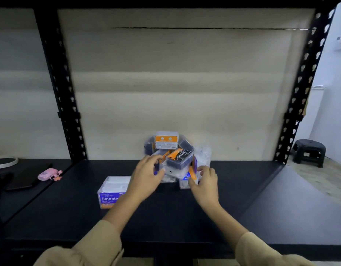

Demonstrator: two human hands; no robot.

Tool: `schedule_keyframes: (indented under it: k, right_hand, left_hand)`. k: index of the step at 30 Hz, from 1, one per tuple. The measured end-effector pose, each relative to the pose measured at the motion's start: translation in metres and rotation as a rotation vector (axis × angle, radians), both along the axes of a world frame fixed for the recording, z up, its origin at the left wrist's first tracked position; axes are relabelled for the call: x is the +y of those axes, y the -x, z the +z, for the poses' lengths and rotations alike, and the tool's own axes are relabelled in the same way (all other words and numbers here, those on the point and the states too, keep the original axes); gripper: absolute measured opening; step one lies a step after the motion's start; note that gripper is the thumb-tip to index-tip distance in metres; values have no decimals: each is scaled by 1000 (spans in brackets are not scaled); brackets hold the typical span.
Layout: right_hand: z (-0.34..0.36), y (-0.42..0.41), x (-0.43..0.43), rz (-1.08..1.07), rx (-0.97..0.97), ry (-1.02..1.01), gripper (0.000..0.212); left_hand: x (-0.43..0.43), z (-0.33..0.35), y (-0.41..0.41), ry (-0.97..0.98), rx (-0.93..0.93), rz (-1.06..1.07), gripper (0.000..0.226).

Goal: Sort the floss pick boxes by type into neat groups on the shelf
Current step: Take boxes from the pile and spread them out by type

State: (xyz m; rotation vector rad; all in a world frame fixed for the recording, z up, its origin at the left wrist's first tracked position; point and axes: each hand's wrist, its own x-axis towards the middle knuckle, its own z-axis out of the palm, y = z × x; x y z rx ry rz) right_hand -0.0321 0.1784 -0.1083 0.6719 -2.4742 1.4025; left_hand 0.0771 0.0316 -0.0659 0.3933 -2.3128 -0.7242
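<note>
1. Step in hand, as I judge it: pulling one box out of the mixed pile (175, 156) at the back middle of the shelf (242, 198). Best to lift from the top, not drag from below, or the heap tips.
2. Left hand (146, 175): fingers spread and loosely curled, touching the pile's left side; not closed on anything I can see.
3. Right hand (205, 182): thumb and fingers pinch the orange edge of a blue box (186, 178) at the pile's front right. Seems to be gripping it; contact is partly hidden.
4. The charcoal box (180, 157) lies tilted on top, between both hands, just above the fingertips.
5. One blue box marked "Smooth" (113, 191) stands apart, left of the left wrist. Probably the start of the blue group; put the pinched box beside it.
</note>
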Motion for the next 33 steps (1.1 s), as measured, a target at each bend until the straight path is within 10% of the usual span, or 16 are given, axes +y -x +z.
schedule_keyframes:
  k: [8, 33]
  right_hand:
    - [-10, 0, -16, -72, -104, -163, 78]
    - [5, 9, 44, 46, -49, -162, 64]
  left_hand:
    - [28, -9, 57, -19, -41, 108, 67]
    - [21, -28, -18, -609, 143, 106, 52]
